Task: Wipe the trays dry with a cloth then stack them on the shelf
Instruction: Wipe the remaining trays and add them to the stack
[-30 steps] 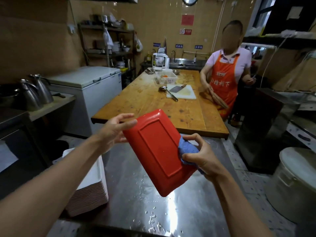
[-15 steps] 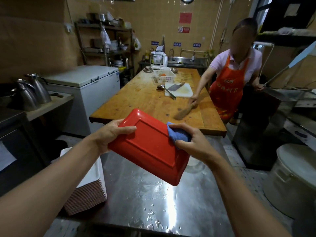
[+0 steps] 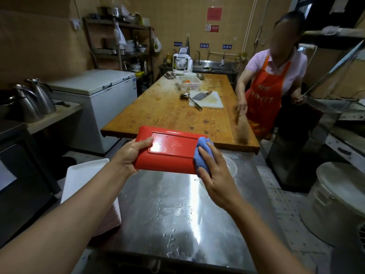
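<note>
A red rectangular tray (image 3: 169,151) hangs bottom side up and nearly level above the wet steel table (image 3: 177,214). My left hand (image 3: 132,155) grips its left end, thumb on the underside. At the tray's right end my right hand (image 3: 211,165) holds a blue cloth (image 3: 201,153) against the surface, fingers curled over the cloth. A stack of white trays (image 3: 87,175) with red edges sits at the table's left side, partly behind my left forearm.
A long wooden table (image 3: 173,113) stands beyond with a cutting board, cleaver, ladle and white basket. A person in an orange apron (image 3: 266,91) stands at its right side. A white chest freezer (image 3: 94,95) is left, a metal shelf rack (image 3: 122,42) behind, a large pot (image 3: 339,198) right.
The tray has tipped from steeply tilted to almost flat and risen slightly. My right hand with the cloth has slid along the tray's right end. The person at the wooden table has shifted.
</note>
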`<act>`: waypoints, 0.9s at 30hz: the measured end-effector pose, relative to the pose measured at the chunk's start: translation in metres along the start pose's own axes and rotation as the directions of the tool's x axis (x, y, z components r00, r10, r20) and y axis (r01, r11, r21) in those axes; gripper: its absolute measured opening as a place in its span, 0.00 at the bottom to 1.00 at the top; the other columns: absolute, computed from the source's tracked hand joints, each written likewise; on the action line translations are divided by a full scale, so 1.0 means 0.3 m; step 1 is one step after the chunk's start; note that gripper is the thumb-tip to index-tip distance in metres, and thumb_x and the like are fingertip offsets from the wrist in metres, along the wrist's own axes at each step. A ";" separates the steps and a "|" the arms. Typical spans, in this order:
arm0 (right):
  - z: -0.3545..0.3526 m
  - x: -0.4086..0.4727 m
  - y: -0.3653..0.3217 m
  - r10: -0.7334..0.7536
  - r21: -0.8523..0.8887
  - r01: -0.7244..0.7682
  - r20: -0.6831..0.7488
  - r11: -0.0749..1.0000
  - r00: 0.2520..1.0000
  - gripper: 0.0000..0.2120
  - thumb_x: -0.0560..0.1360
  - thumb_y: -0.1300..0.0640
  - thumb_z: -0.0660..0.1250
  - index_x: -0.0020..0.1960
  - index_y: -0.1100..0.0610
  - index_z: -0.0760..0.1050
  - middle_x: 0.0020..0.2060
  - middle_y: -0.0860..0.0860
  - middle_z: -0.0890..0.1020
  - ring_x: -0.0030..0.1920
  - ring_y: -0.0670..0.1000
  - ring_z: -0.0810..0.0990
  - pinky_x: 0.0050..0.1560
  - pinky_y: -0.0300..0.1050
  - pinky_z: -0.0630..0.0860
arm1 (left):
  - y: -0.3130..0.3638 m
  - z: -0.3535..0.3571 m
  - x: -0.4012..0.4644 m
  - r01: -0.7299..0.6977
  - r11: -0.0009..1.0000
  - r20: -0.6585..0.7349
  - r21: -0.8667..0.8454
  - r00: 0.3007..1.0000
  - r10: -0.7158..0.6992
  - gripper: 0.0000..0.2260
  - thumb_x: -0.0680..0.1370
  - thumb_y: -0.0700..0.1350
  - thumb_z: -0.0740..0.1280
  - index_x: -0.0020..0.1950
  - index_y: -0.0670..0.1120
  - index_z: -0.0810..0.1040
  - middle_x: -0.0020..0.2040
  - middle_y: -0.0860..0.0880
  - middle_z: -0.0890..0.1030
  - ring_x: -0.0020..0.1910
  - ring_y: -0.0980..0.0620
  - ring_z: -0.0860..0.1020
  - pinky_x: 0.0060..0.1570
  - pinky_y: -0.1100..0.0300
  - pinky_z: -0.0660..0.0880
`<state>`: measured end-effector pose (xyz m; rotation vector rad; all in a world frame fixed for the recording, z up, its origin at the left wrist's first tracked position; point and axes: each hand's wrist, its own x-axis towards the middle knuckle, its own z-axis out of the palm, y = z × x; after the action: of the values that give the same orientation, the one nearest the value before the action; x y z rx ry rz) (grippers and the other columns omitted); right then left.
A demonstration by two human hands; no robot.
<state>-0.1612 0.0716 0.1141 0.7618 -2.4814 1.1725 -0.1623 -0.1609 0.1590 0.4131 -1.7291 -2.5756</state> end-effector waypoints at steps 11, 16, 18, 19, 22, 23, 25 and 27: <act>0.128 0.020 -0.144 -0.123 -0.313 0.121 0.014 0.942 0.992 0.25 0.76 0.48 0.56 0.72 0.51 0.67 0.73 0.48 0.64 0.74 0.56 0.58 0.73 0.58 0.55 | -0.117 0.094 -0.056 -0.104 0.991 0.038 -0.088 0.993 0.108 0.08 0.79 0.44 0.61 0.49 0.41 0.78 0.35 0.46 0.84 0.31 0.52 0.82 0.30 0.61 0.79; 0.157 0.096 -0.187 -0.116 -0.294 0.143 0.107 0.945 0.988 0.23 0.79 0.48 0.52 0.74 0.43 0.58 0.76 0.44 0.55 0.77 0.51 0.47 0.74 0.54 0.45 | -0.135 0.086 -0.074 -0.146 0.988 -0.019 -0.050 0.989 0.145 0.11 0.79 0.48 0.60 0.47 0.42 0.77 0.37 0.45 0.80 0.32 0.53 0.79 0.34 0.64 0.77; 0.162 0.108 -0.180 -0.111 -0.285 0.144 0.127 0.948 0.986 0.22 0.81 0.48 0.53 0.75 0.42 0.56 0.76 0.44 0.54 0.76 0.50 0.46 0.74 0.53 0.44 | -0.138 0.072 -0.080 -0.158 0.985 -0.034 -0.062 0.987 0.156 0.10 0.79 0.47 0.61 0.47 0.42 0.77 0.39 0.45 0.81 0.35 0.52 0.80 0.39 0.62 0.78; 0.160 0.114 -0.168 -0.098 -0.293 0.131 0.124 0.947 0.987 0.23 0.81 0.48 0.53 0.75 0.43 0.56 0.76 0.44 0.54 0.76 0.49 0.47 0.74 0.52 0.44 | -0.140 0.061 -0.083 -0.159 0.985 -0.035 -0.071 0.987 0.157 0.10 0.79 0.47 0.61 0.47 0.41 0.78 0.38 0.46 0.82 0.33 0.53 0.81 0.38 0.61 0.79; 0.142 0.132 -0.116 -0.024 -0.359 0.056 0.094 0.932 0.995 0.23 0.81 0.46 0.53 0.75 0.45 0.57 0.75 0.44 0.58 0.75 0.50 0.53 0.73 0.52 0.50 | -0.149 0.026 -0.094 -0.133 0.988 -0.029 -0.075 0.991 0.131 0.11 0.78 0.48 0.62 0.48 0.41 0.78 0.35 0.45 0.84 0.31 0.50 0.82 0.34 0.57 0.81; 0.137 0.134 -0.099 -0.018 -0.376 0.048 0.082 0.925 0.996 0.23 0.81 0.47 0.53 0.75 0.46 0.58 0.74 0.45 0.60 0.74 0.50 0.56 0.72 0.51 0.52 | -0.152 0.015 -0.097 -0.123 0.989 -0.032 -0.081 0.992 0.121 0.11 0.78 0.48 0.62 0.49 0.41 0.78 0.36 0.44 0.84 0.32 0.49 0.83 0.34 0.55 0.81; 0.131 0.134 -0.071 -0.012 -0.379 0.031 0.053 0.925 0.999 0.23 0.80 0.47 0.55 0.74 0.48 0.61 0.72 0.46 0.63 0.72 0.50 0.58 0.71 0.50 0.54 | -0.159 -0.003 -0.097 -0.108 0.989 -0.046 -0.101 0.994 0.104 0.12 0.77 0.48 0.63 0.51 0.40 0.78 0.37 0.43 0.84 0.34 0.48 0.83 0.35 0.53 0.81; 0.129 0.125 -0.043 0.036 -0.352 -0.025 0.026 0.936 0.999 0.22 0.80 0.49 0.56 0.74 0.49 0.62 0.72 0.48 0.63 0.72 0.51 0.59 0.71 0.50 0.55 | -0.164 -0.018 -0.098 -0.085 0.990 -0.053 -0.111 0.995 0.079 0.13 0.76 0.49 0.64 0.51 0.40 0.78 0.39 0.42 0.84 0.35 0.47 0.83 0.35 0.52 0.81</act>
<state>-0.1858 0.0220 0.1156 0.6454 -2.6327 0.6941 -0.1258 -0.1421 0.1185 0.3886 -1.5422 -2.5674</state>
